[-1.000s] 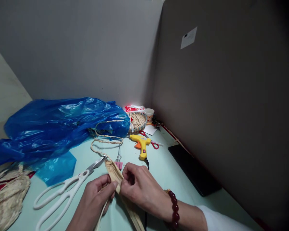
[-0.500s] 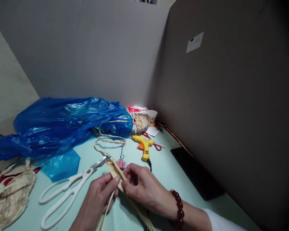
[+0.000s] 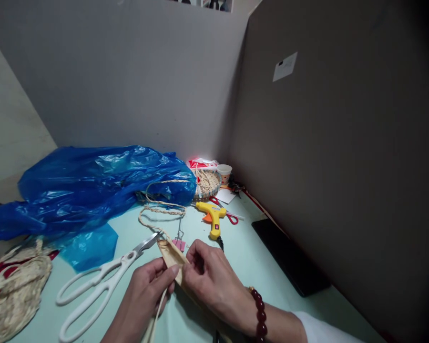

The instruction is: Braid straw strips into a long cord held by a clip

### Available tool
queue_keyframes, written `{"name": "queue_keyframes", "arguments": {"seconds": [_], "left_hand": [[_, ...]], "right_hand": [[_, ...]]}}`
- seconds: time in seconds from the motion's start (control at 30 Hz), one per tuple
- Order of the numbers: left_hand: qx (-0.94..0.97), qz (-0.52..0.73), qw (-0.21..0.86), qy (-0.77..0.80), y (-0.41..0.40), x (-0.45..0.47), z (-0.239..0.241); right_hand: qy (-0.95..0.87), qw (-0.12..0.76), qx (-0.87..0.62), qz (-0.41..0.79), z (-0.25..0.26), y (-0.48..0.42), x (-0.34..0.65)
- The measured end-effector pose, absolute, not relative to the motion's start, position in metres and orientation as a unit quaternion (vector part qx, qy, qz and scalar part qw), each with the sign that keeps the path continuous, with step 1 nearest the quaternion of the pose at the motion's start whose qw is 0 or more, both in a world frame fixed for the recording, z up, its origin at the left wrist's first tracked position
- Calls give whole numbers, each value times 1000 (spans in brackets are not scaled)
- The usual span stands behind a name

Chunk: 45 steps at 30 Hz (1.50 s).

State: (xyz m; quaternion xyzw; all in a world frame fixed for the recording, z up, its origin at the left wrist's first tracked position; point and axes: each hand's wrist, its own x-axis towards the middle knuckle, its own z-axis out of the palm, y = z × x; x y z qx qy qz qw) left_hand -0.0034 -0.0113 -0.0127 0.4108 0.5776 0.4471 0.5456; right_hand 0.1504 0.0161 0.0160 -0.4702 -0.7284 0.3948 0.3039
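As the thumb and bent fingers of a person's right hand (image 3: 212, 286) pinch one edge of a pale, dried fibre strip (image 3: 171, 257), the left hand (image 3: 145, 290) grips the same strip from the other side, its thumb lying flat on top. The strip slants between the two hands just above the pale green desk (image 3: 236, 257), near end toward the wearer. Half a second ago the piece showed a narrow, trough-like fold; now a broader face shows between the fingers, leaving the far part more spread than creased. Its lower length, visible earlier beyond the right hand, is now mostly hidden behind that wrist, which wears a dark red bead bracelet (image 3: 260, 314). A thin strand (image 3: 159, 312) hangs below the left hand toward the bottom edge.

At the strip's far end lies a twisted cord (image 3: 147, 224); whether the two are joined cannot be told. White-handled scissors (image 3: 119, 264), lying apart from both hands, point their blades toward that end, and a pink binder clip (image 3: 179, 245) sits just beyond. Farther back rest a yellow hot glue gun (image 3: 214, 219), red-handled scissors (image 3: 233, 219), a round woven basket (image 3: 212, 180) and a paper cup (image 3: 224, 174), with a crumpled blue plastic bag (image 3: 93, 176) to the left.
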Motion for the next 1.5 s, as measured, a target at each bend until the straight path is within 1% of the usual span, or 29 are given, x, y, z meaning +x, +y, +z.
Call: {"name": "queue_keyframes", "arguments": {"seconds": [0.13,0.23,0.33,0.67,1.0,1.27,1.5], "left_hand": [[419,432,552,577,-11,-4,-12],[438,425,540,580,-10,-6,-15],[451,418,535,580,-9,-8,-19],[484,399,537,564,-7,-11,-20],[461,407,543,572,-9,-7,-19],[494,409,503,579,-12,-6,-16],[505,431,494,561,-13,-2,-9]], "right_hand": [[-745,324,-481,329,10,13,146],[-745,328,-490,311,7,13,146],[-742,319,-493,324,6,15,148],[-782,286,-406,376,15,19,154],[-745,295,-445,400,14,19,150],[-779,249,-414,400,21,21,161],[-751,266,-453,400,16,17,152]]}}
